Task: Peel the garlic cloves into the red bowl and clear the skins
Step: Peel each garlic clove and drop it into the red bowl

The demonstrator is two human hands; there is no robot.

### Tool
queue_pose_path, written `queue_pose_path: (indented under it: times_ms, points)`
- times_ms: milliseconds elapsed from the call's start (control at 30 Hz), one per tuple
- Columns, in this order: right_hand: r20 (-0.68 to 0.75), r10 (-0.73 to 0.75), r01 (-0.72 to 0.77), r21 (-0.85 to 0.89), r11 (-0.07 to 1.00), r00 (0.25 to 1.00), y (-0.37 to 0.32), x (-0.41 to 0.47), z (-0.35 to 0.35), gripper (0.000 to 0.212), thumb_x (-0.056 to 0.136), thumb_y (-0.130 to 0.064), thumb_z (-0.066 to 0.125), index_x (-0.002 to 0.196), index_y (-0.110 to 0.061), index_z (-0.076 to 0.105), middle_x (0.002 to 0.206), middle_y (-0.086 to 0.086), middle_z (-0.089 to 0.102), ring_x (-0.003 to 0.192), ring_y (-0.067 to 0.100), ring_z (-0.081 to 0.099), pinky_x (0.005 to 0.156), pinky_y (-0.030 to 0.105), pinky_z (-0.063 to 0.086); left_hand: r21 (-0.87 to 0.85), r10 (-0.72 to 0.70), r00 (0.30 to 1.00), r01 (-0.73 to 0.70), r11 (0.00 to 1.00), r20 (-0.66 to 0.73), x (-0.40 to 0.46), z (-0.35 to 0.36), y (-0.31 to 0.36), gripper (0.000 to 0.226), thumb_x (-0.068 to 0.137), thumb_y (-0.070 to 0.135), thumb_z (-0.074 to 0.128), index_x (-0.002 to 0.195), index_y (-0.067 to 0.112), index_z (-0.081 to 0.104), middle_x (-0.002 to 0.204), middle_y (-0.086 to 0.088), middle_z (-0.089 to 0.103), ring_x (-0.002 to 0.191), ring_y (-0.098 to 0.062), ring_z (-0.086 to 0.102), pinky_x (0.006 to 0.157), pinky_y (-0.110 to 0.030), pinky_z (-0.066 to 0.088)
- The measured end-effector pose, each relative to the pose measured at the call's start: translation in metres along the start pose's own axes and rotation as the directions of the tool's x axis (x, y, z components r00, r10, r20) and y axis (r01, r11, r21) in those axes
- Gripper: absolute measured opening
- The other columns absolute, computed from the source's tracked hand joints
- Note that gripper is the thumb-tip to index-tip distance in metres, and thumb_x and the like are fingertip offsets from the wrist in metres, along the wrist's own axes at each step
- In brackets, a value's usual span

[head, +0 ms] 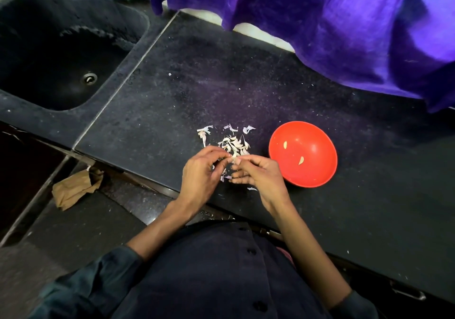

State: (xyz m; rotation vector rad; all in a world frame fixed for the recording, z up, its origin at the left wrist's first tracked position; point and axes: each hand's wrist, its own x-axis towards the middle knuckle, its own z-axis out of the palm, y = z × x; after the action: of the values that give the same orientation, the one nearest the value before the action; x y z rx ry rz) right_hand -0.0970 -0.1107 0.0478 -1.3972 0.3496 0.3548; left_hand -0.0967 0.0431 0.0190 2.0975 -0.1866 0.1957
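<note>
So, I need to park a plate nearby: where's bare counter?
Bare: between the sink and the skins, and right of the red bowl. Crowded: around the left hand and right hand, which pinch a clove.

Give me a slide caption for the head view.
Both hands peel a garlic clove beside the red bowl.

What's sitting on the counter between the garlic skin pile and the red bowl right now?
Nothing much: in the head view, only bare dark counter separates the skin pile from the red bowl. The right hand lies just below that gap.
</note>
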Motion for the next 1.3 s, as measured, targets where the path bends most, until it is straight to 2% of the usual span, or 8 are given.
queue_pose_path:
  times_ms: [367, 600, 700, 833, 1033, 1133, 1200, 1300]
  points:
    - [-0.142, -0.04, 0.039, -0.009, 0.999, 0.989, -0.001, 0.004, -0.006, 0.013, 0.089, 0.002, 0.059, 0.085, -0.004, 0.071, 0.07, 0.008, 0.066, 0.055, 0.014, 0.058, 0.052, 0.025, 0.055, -0.023, -0.04, 0.999, 0.039, 0.999, -0.019, 0.0, -0.001, 0.004, 0.023, 0.091, 0.031, 0.06, 0.097, 0.012, 0.073, 0.097, 0.011, 0.066, 0.081, -0.011, 0.064, 0.072, -0.039, 0.055]
    - [-0.103, -0.106, 0.096, -0.102, 0.99, 0.989, 0.002, 0.004, -0.006, 0.005, 0.087, -0.008, 0.069, 0.082, -0.009, 0.067, 0.071, 0.003, 0.063, 0.059, 0.013, 0.062, 0.056, 0.027, 0.057, -0.102, -0.067, 0.998, 0.068, 0.992, 0.014, 0.0, -0.001, 0.006, 0.012, 0.094, 0.025, 0.062, 0.097, 0.015, 0.069, 0.092, 0.019, 0.059, 0.07, -0.018, 0.062, 0.058, -0.04, 0.057]
    - [-0.05, -0.107, 0.104, -0.068, 0.992, 0.993, 0.0, 0.003, -0.006, 0.015, 0.092, -0.002, 0.061, 0.094, -0.015, 0.068, 0.087, 0.006, 0.066, 0.066, 0.014, 0.065, 0.06, 0.026, 0.058, -0.098, -0.049, 0.999, 0.051, 0.994, 0.018, -0.001, -0.002, 0.007, 0.013, 0.094, 0.024, 0.061, 0.098, 0.014, 0.069, 0.093, 0.018, 0.059, 0.071, -0.015, 0.062, 0.06, -0.039, 0.057]
    - [-0.003, -0.111, 0.11, -0.063, 0.992, 0.994, -0.003, 0.0, -0.003, 0.01, 0.092, -0.01, 0.062, 0.097, -0.011, 0.071, 0.08, 0.004, 0.068, 0.066, 0.014, 0.065, 0.062, 0.027, 0.059, 0.008, 0.033, 0.999, -0.033, 0.999, 0.033, -0.001, -0.002, 0.005, 0.016, 0.092, 0.023, 0.06, 0.099, 0.012, 0.07, 0.099, 0.007, 0.065, 0.081, -0.014, 0.063, 0.069, -0.039, 0.055]
    - [0.027, -0.109, 0.11, -0.038, 0.993, 0.994, -0.006, -0.001, -0.005, 0.012, 0.09, 0.001, 0.061, 0.087, -0.008, 0.069, 0.074, 0.001, 0.066, 0.061, 0.01, 0.063, 0.06, 0.024, 0.057, 0.047, 0.055, 0.997, -0.057, 0.997, 0.051, -0.002, -0.002, 0.005, 0.017, 0.089, 0.023, 0.062, 0.098, 0.012, 0.072, 0.096, 0.005, 0.068, 0.081, -0.012, 0.064, 0.071, -0.034, 0.055]
    - [0.056, -0.043, 0.038, 0.076, 0.996, 0.998, -0.004, -0.002, -0.005, 0.011, 0.09, 0.0, 0.059, 0.088, -0.007, 0.068, 0.072, 0.001, 0.066, 0.061, 0.01, 0.061, 0.059, 0.024, 0.055, -0.145, -0.118, 0.99, 0.127, 0.981, 0.071, 0.0, -0.002, 0.011, 0.006, 0.088, 0.015, 0.068, 0.09, 0.013, 0.074, 0.085, 0.005, 0.069, 0.067, -0.008, 0.063, 0.059, -0.029, 0.055]
    - [0.073, 0.017, -0.029, 0.163, 0.986, 0.997, -0.003, -0.003, -0.003, 0.012, 0.091, 0.0, 0.057, 0.089, -0.006, 0.068, 0.07, -0.001, 0.066, 0.061, 0.009, 0.059, 0.057, 0.022, 0.053, -0.375, -0.326, 0.93, 0.368, 0.851, 0.172, 0.002, -0.002, 0.016, 0.01, 0.088, 0.006, 0.067, 0.084, 0.013, 0.072, 0.075, 0.005, 0.068, 0.058, -0.007, 0.061, 0.044, -0.027, 0.052]
    - [0.088, 0.102, -0.122, 0.254, 0.96, 0.991, -0.004, -0.003, -0.001, 0.014, 0.092, 0.0, 0.055, 0.093, -0.006, 0.068, 0.068, -0.003, 0.067, 0.06, 0.006, 0.059, 0.055, 0.019, 0.05, -0.561, -0.439, 0.846, 0.53, 0.636, 0.301, 0.003, -0.004, 0.018, 0.008, 0.088, 0.001, 0.064, 0.085, 0.005, 0.071, 0.073, -0.005, 0.068, 0.058, -0.012, 0.06, 0.038, -0.024, 0.047]
